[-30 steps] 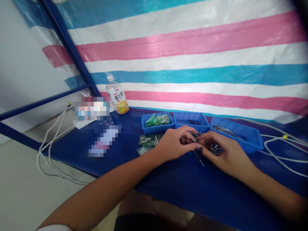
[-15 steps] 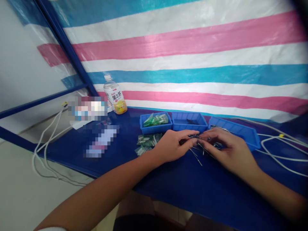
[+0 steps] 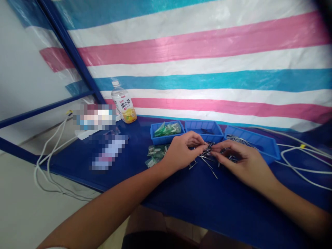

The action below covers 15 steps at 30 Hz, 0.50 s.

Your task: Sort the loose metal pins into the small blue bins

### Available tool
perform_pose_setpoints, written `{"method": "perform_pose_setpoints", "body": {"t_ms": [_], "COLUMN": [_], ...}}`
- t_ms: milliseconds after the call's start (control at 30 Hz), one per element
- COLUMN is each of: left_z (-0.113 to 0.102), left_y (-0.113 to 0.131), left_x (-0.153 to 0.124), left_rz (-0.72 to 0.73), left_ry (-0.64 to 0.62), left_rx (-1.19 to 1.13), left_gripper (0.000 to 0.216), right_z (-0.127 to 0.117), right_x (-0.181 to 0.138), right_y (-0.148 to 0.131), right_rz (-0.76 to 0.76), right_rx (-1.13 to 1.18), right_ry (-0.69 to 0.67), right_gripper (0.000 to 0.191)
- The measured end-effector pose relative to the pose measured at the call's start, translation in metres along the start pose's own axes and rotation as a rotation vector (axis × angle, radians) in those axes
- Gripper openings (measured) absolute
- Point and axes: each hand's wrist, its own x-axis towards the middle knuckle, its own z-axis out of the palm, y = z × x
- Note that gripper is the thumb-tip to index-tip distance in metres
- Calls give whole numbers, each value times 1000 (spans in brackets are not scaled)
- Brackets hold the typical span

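Note:
My left hand (image 3: 181, 152) and my right hand (image 3: 242, 164) meet over a loose pile of thin metal pins (image 3: 207, 157) on the blue table (image 3: 194, 200). Both hands have their fingers curled in a pinch at the pins; the fingertips nearly touch. Several pins lie scattered on the table just below the hands. Small green parts (image 3: 157, 152) lie beside my left hand.
Three blue trays stand behind the hands: the left tray (image 3: 167, 133) holds green parts, the middle tray (image 3: 204, 130) is nearly bare, the right tray (image 3: 255, 143) holds pins. A drink bottle (image 3: 123, 107) stands at back left. White cables (image 3: 303, 162) run at right.
More pins now lie spread on the table under the hands. My left hand's fingers have curled from stretched out into a pinch; both hands stay over the pile.

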Motion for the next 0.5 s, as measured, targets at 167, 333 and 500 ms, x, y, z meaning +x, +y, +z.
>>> {"method": "perform_pose_setpoints", "body": {"t_ms": [167, 333, 500], "left_z": [2, 2, 0], "left_y": [-2, 1, 1], "left_x": [-1, -3, -2], "left_rz": [-66, -18, 32], "left_ry": [25, -30, -57], "left_rx": [-70, -32, -16], "left_gripper": [37, 37, 30], "right_z": [2, 0, -1], "right_x": [-1, 0, 3], "right_y": [1, 0, -2], "right_rz": [82, 2, -86], "right_rx": [83, 98, 3], "right_ry": [15, -30, -58], "right_gripper": [38, 41, 23]}}
